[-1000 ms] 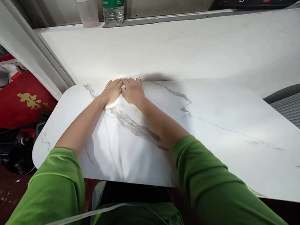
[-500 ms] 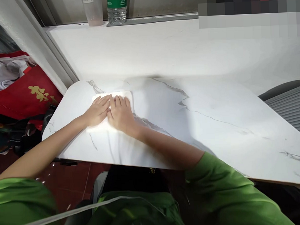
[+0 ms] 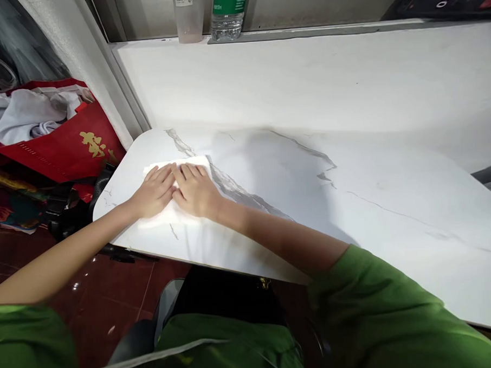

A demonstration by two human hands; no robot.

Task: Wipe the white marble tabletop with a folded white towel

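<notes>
A white cloth [image 3: 204, 163] lies flat on the left part of a white marble-patterned table [image 3: 392, 199]. Both palms rest on it, side by side. My left hand [image 3: 153, 192] covers its left half, fingers stretched out and pointing away from me. Beside it, my right hand [image 3: 196, 190] presses on the right half with its fingers extended too. The two hands touch or nearly touch at the fingertips and thumbs. Neither is gripping the cloth, and much of its middle is hidden beneath them.
A green-labelled water bottle [image 3: 228, 22] and a translucent plastic cup [image 3: 189, 21] stand on the ledge behind the table. Left of the table is a red bag [image 3: 65, 148] with white fabric inside. A dark item [image 3: 453, 1] sits at the upper right.
Both hands have slid the cloth leftward across the table, uncovering more of the grey vein to its right. My view has turned left.
</notes>
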